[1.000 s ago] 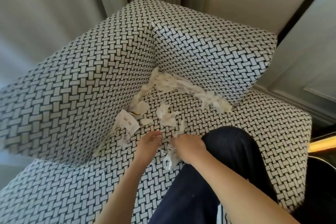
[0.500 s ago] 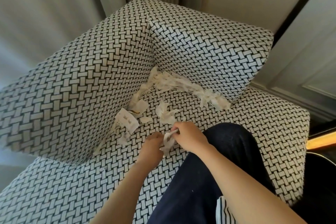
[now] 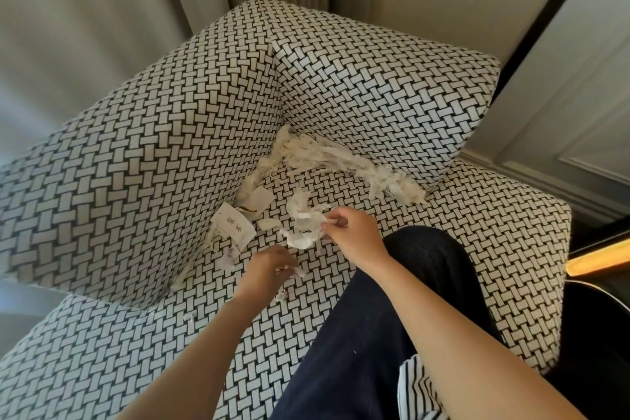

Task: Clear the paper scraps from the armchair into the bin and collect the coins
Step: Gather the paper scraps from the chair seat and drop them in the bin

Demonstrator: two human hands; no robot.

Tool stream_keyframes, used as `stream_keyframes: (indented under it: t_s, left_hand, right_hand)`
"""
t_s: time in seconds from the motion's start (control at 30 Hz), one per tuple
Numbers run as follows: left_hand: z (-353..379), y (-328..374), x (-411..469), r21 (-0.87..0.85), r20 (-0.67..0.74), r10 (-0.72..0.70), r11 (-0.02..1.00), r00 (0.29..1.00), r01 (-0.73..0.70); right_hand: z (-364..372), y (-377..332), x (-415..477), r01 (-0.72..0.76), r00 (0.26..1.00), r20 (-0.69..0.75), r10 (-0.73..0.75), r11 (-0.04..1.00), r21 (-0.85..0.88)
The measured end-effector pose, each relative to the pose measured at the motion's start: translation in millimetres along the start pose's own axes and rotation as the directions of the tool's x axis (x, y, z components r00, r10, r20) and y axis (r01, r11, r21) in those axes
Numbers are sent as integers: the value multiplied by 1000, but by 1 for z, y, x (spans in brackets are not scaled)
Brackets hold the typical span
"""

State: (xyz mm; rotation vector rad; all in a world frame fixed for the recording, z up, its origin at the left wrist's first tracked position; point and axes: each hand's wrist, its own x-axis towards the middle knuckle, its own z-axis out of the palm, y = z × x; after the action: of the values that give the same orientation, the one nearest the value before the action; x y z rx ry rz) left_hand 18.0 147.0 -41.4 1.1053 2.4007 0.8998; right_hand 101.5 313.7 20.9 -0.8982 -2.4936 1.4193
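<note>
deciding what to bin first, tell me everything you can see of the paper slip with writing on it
The paper slip is white, rectangular, with dark marks too small to read. It leans tilted against the upright cushion, lower edge at the seat, smaller scraps beside it. Neither the left hand nor the right hand touches it.

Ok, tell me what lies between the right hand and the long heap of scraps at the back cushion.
In the head view, only bare seat fabric separates the right hand from the heap; the scraps it pinches sit to its left.
</note>
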Motion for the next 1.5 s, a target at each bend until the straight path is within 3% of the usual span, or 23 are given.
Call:
stream_keyframes:
  t_s: [0.13, 0.27, 0.47, 0.57, 0.63, 0.7, 0.83, 0.93, 1.1, 1.27, 1.37, 1.5]
  left_hand:
    - [-8, -18, -13, 20, -49, 84, 996, 995, -83]
    - [-12, -32, -27, 137, -159, 89, 988, 983, -67]
    - [-9, -35, -39, 314, -124, 91, 948, 988, -47]
    - [-4, -25, -48, 239, -192, 94, 970, 977, -46]
    - [-2, -19, -56, 110, -220, -18, 993, 975, 43]
    - [1, -15, -61, 50, -125, -129, 989, 984, 136]
    - [5, -11, -55, 213, 16, -189, 960, 982, 181]
    - [3, -11, -45, 265, -7, -123, 957, 992, 120]
    - [3, -19, -40, 359, -80, 121, 930, 989, -85]
    - [4, -18, -40, 366, -107, 172, 923, 979, -122]
    - [5, -14, -36, 303, -142, 85, 952, 986, -38]
    - [-2, 4, -21, 44, -227, -184, 979, 956, 199]
  right_hand:
    - [1, 0, -1, 4, 1000, 17, -4, 999, 34]
    - [1, -1, -1, 17, 1000, 19, -18, 999, 51]
    - [2, 1, -3, 40, 998, 46, -42, 998, 45]
    - [2, 1, -3, 53, 997, 51, -54, 998, 22]
    - [2, 1, -3, 61, 997, 56, -61, 998, 4]
    - [2, 2, -4, 74, 995, 63, -72, 997, -20]
    - [3, 3, -4, 97, 992, 85, -91, 993, -61]
    - [2, 3, -5, 106, 991, 95, -98, 992, -75]
    - [2, 2, -7, 132, 986, 115, -120, 986, -104]
    - [1, 1, -9, 144, 986, 101, -134, 985, -94]
    - [-1, -1, -11, 167, 986, 40, -164, 983, -72]
    - [-7, -5, -13, 241, 959, -144, -245, 969, -50]
